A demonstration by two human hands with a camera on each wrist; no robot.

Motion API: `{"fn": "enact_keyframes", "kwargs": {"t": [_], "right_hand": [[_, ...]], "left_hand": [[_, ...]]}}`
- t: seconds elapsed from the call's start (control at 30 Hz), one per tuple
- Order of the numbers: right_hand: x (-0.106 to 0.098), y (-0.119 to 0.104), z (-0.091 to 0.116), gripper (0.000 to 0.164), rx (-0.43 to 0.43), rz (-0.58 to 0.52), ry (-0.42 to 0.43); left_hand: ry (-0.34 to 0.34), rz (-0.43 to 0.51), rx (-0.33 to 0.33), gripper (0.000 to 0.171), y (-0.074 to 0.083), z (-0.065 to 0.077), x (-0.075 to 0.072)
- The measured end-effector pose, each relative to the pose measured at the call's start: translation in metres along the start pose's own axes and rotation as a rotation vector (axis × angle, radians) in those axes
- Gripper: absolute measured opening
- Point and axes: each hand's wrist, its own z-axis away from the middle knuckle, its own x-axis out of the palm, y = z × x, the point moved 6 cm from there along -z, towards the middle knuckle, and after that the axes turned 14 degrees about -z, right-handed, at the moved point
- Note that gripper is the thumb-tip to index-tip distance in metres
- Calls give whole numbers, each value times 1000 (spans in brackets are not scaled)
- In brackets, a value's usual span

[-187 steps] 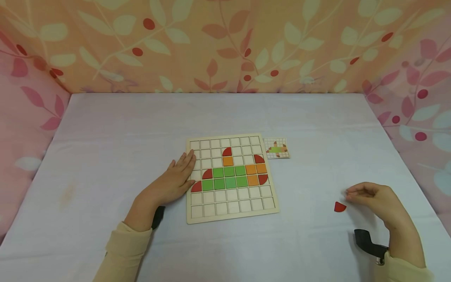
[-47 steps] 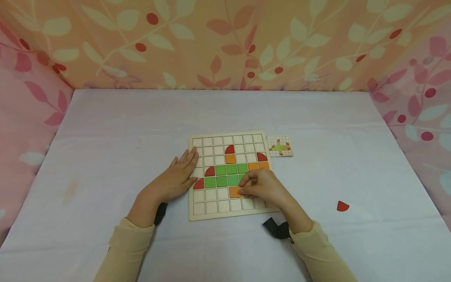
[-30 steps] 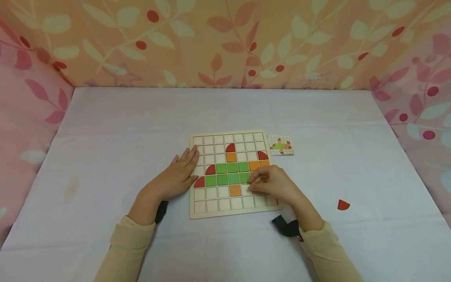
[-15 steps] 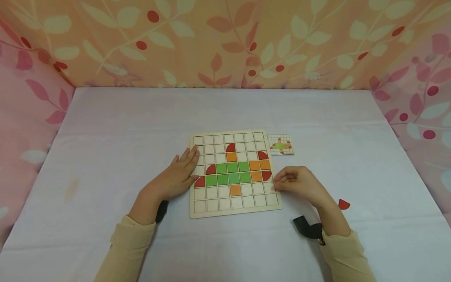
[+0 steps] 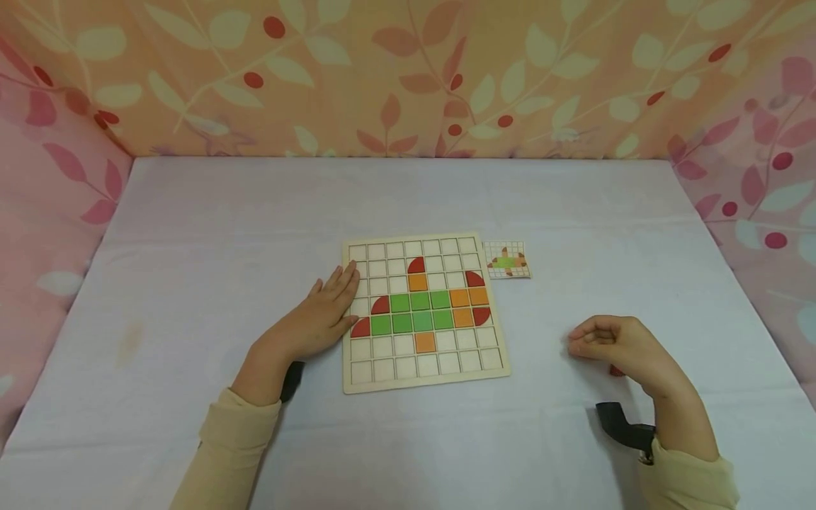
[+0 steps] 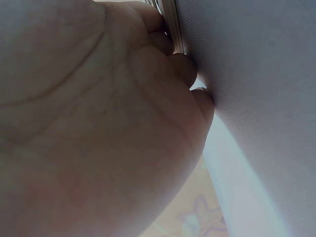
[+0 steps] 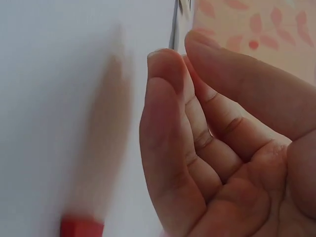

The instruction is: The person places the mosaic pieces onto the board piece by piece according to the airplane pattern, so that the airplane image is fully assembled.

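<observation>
My left hand (image 5: 316,315) rests with straight fingers on the left edge of the gridded wooden board (image 5: 406,370). In the left wrist view, its fingertips touch the board's side edge. Green square tiles (image 5: 420,301), orange squares and red quarter-round tiles fill a pattern in the board's cells. One orange square tile (image 5: 425,343) lies alone below the green rows. Off to the right, my right hand (image 5: 621,350) hovers over the cloth with loosely bent fingers and nothing between them. Partly hidden beneath it is a loose red quarter-round tile (image 5: 616,370), also visible in the right wrist view.
A small pattern card (image 5: 507,259) lies against the board's upper right edge. White cloth (image 5: 242,212) covers the table. Leaf-patterned fabric (image 5: 408,78) rises at the back and both sides. A black wrist mount (image 5: 625,425) sits under the right forearm.
An orange square has been set in the cell below the green rows by my right hand. That hand then let go and moved right, over the loose red tile. The left hand stays put.
</observation>
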Motion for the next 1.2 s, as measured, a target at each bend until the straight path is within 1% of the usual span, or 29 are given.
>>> {"fn": "enact_keyframes", "kwargs": {"t": [0.23,0.37,0.57,0.67,0.8,0.9,1.07,1.13,1.2], "right_hand": [[-32,23,19,33,25,29,32],[-43,32,25,32,19,46,31],[-56,44,30,33,23,116,44],[-56,49,29,35,41,132,42],[-49,52,27,39,50,125,31],[-43,49,24,38,13,123,25],[-34,39,18,37,-75,124,18],[-30,36,16,36,-95,123,16],[-27,33,14,35,-97,125,13]], "left_hand": [[1,-1,7,68,-1,-1,0],[3,-4,4,68,-2,-1,1],[5,-1,4,68,-2,-1,1],[6,-2,4,68,-2,-1,1],[6,-3,4,68,-2,-1,1],[4,-3,2,68,-1,0,1],[0,1,-7,68,-1,-1,0],[1,1,-9,68,-1,-1,0],[2,-1,-9,69,-1,-1,0]]}}
